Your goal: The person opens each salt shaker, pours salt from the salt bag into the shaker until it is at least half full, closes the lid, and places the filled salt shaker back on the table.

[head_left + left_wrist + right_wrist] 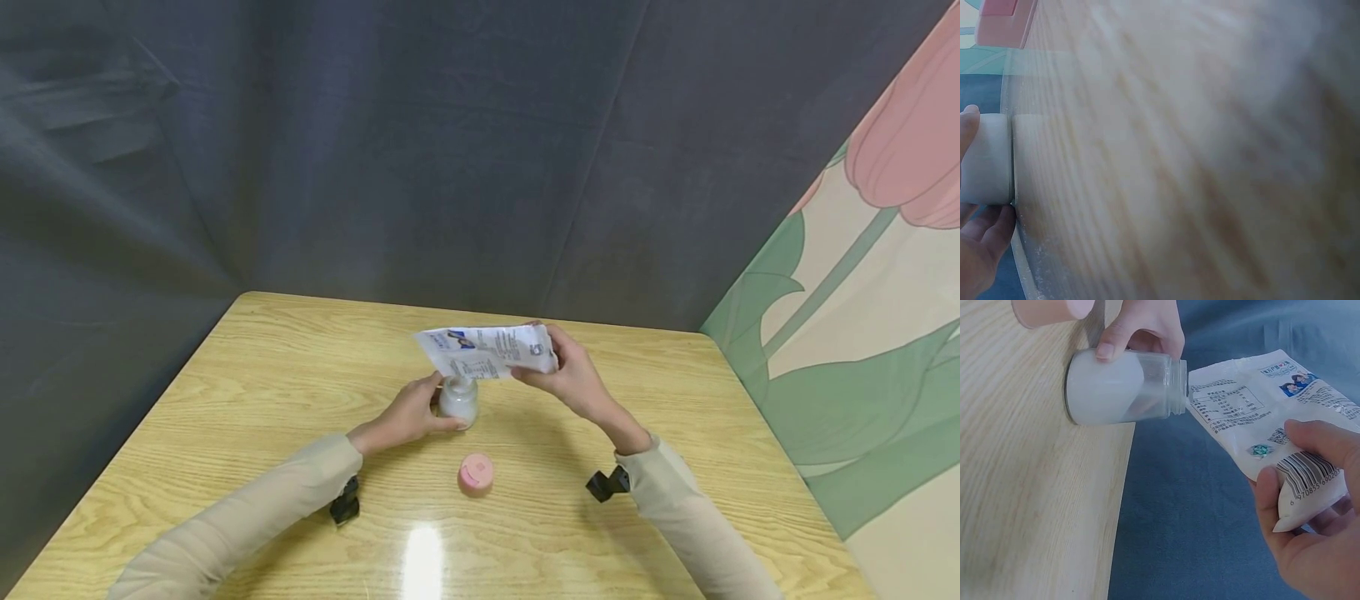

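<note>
My left hand (pixel 405 414) grips a small clear glass jar (pixel 459 403) that stands upright on the table. White powdery contents (pixel 1100 390) fill much of it, heaped higher along one side in the right wrist view. From the right, my right hand (pixel 572 379) holds a white printed plastic bag (pixel 487 350), thumb and fingers around its barcode end. The bag's far corner tilts down to the jar's open mouth (pixel 1180 387), where a little white material shows. Only the jar's lower part and some fingers (pixel 999 234) appear in the left wrist view.
A pink lid (pixel 476 473) lies on the wooden table (pixel 300 358), on the near side of the jar. Black devices are strapped at both wrists. Behind the table hangs a dark curtain (pixel 450 167), and a flower-patterned wall covering (pixel 847 350) stands at the right.
</note>
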Demonstrator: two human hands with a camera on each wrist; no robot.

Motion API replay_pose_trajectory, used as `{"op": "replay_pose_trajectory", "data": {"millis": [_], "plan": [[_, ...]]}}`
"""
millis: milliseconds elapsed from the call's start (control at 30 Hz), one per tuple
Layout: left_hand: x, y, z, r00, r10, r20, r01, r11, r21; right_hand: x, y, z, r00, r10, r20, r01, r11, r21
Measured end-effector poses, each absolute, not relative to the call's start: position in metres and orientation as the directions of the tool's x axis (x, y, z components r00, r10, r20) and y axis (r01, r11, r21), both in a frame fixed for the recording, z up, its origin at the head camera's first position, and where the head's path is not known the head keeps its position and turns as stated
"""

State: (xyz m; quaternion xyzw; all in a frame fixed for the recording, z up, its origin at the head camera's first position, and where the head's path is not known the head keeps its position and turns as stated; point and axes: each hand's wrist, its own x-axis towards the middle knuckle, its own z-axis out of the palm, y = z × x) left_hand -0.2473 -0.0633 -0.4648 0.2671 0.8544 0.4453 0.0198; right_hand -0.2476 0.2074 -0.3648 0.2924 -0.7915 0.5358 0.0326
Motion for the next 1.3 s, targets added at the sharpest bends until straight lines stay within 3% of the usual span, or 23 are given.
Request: {"op": "replay_pose_trajectory", "data": {"millis": [1300], "plan": [[-0.248,-0.0631,-0.4661,-0.875,0.452,0.172,0.412,0.512,0.754,-0.2503,0.2023,-0.3657,-0.829,-0.409,0.381,-0.498,0.23,-0.836]]}}
